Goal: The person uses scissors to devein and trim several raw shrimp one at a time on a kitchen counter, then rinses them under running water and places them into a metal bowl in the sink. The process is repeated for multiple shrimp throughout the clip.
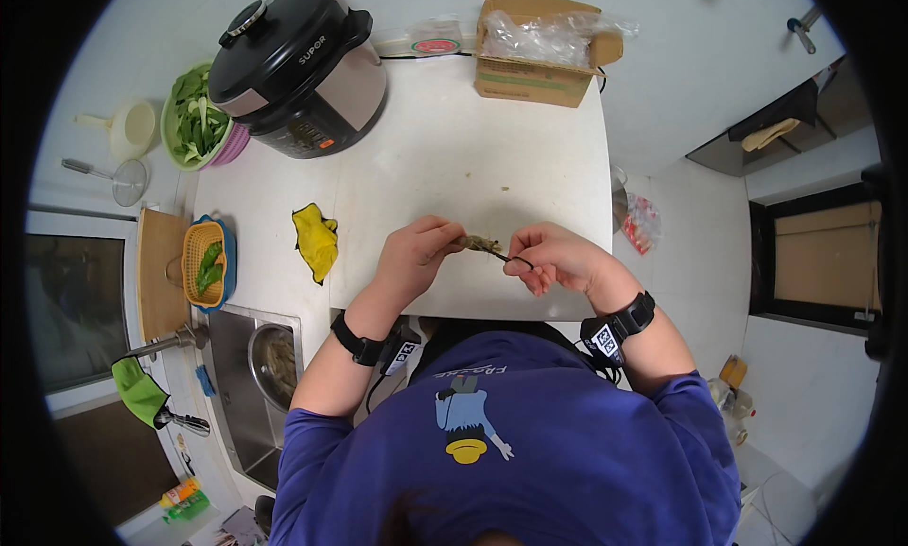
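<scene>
Over the front part of the white countertop, my left hand pinches a raw greyish shrimp between thumb and fingertips. My right hand grips the looped black handle of a small pair of scissors, whose tip lies against the shrimp. How far the blades are apart is too small to tell. Small bits of debris lie on the counter beyond my hands. A yellow cloth is spread to the left of my left hand.
A pressure cooker, a basket of leafy greens and an opened cardboard box stand at the back. On the left are a basket of green peppers and a steel sink holding a metal bowl of what look like shrimp.
</scene>
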Motion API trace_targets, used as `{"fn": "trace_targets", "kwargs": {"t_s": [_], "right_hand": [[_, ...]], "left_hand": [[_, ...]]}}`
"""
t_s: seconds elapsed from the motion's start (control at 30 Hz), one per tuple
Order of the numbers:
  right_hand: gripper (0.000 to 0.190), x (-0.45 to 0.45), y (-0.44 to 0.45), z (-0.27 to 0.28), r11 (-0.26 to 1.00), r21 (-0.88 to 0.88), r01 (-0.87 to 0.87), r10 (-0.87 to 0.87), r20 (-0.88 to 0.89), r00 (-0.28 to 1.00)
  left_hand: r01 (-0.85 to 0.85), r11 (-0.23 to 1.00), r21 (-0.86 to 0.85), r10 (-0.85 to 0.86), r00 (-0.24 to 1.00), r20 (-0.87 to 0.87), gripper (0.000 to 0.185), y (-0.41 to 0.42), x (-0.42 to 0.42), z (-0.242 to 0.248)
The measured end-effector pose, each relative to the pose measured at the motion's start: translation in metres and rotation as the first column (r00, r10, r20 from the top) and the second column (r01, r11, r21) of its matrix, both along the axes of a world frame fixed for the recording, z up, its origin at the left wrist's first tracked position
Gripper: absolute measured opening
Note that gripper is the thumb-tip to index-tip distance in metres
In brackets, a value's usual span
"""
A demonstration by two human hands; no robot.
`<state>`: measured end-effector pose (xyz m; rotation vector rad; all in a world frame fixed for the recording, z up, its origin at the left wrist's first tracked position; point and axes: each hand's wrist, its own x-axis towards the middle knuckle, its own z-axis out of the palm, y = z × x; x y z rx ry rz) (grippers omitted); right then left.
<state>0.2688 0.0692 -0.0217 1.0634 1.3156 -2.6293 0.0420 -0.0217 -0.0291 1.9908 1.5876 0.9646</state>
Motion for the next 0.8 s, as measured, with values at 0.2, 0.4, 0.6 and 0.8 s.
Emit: {"fn": "trace_targets", "kwargs": {"t_s": [0.2,0.4,0.6,0.8], "right_hand": [[0.023,-0.001,0.008,-0.001,0.998,0.038,-0.048,0.050,-0.035,0.998],[0.023,-0.003,0.014,0.003,0.980,0.132,-0.146,0.146,0.009,0.989],[0.022,-0.006,0.022,0.000,0.978,0.091,-0.190,0.196,-0.071,0.978],[0.020,-0.015,0.024,-0.004,0.987,0.073,-0.145,0.156,-0.175,0.972]], "left_hand": [[0.022,0.997,-0.076,-0.019,0.999,0.042,0.022,0.002,-0.004,0.003],[0.057,0.998,-0.038,-0.057,0.998,-0.010,0.022,0.002,-0.003,0.009],[0.075,0.991,-0.109,-0.070,0.996,0.050,0.023,0.005,-0.008,0.015],[0.045,0.970,-0.239,0.006,0.978,0.209,0.022,0.009,-0.010,0.018]]}}
